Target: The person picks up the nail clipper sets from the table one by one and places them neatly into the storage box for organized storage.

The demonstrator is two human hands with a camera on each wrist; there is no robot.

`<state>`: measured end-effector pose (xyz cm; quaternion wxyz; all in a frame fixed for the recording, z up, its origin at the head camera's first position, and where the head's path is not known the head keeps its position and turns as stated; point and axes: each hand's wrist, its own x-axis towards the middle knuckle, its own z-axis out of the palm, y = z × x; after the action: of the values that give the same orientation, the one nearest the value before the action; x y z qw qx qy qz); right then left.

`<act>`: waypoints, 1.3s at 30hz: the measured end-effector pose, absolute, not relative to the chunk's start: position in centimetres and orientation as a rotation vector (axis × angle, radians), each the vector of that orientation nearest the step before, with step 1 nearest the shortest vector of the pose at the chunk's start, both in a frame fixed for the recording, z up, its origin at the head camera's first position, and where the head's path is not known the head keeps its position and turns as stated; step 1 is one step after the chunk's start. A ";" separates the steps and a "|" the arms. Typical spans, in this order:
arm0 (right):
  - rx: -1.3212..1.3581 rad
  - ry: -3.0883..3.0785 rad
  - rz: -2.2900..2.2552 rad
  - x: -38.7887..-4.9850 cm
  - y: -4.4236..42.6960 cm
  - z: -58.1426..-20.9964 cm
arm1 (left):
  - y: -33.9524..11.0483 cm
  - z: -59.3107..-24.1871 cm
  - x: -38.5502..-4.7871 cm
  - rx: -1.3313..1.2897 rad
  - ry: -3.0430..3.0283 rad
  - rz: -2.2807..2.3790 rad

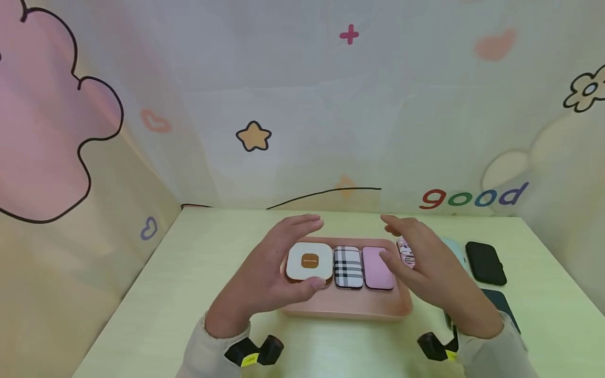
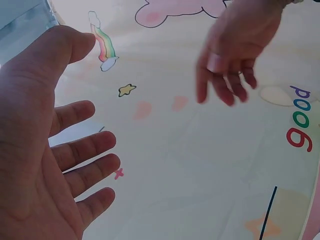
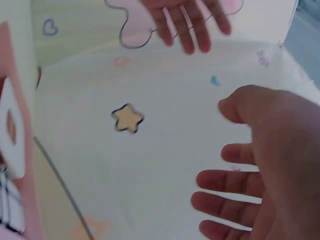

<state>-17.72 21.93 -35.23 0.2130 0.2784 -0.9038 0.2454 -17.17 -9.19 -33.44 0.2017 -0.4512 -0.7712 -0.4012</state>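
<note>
Both hands are held up over a pink tray (image 1: pixel 350 307), palms facing each other, fingers spread and nothing between them. The left hand (image 1: pixel 269 268) is over the tray's left side, beside a white rounded case (image 1: pixel 309 261) with a brown label. Over the right side is the right hand (image 1: pixel 432 268), its thumb near a pink case (image 1: pixel 378 269). Between the two cases lies a black-and-white plaid case (image 1: pixel 348 268). In the left wrist view the left hand (image 2: pixel 45 145) and right hand (image 2: pixel 237 55) show empty palms; the right wrist view shows the right hand (image 3: pixel 260 165) and left hand (image 3: pixel 187 20).
Right of the tray, partly behind the right hand, are a patterned item (image 1: pixel 405 253), a light blue item (image 1: pixel 455 249) and a dark item (image 1: pixel 502 304). A black case (image 1: pixel 486 262) lies farther right on the pale table (image 1: pixel 156 315). A printed backdrop stands behind.
</note>
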 end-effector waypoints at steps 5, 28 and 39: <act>0.885 -2.263 0.756 -16.2 21.7 -32.9 | -9.3 -33.1 -17.0 -1.276 -2.121 -1.123; 1.241 -1.781 0.923 -13.0 20.7 -29.5 | -9.4 -32.2 -15.9 -1.298 -1.965 -1.105; 1.216 -1.809 0.871 -12.6 20.1 -29.3 | -9.5 -32.3 -15.9 -1.293 -1.977 -1.059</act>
<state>-12.57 20.11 -29.33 0.3866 0.4777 -0.7107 0.3423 -15.90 -9.48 -32.31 0.2730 -0.4804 -0.7347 -0.3936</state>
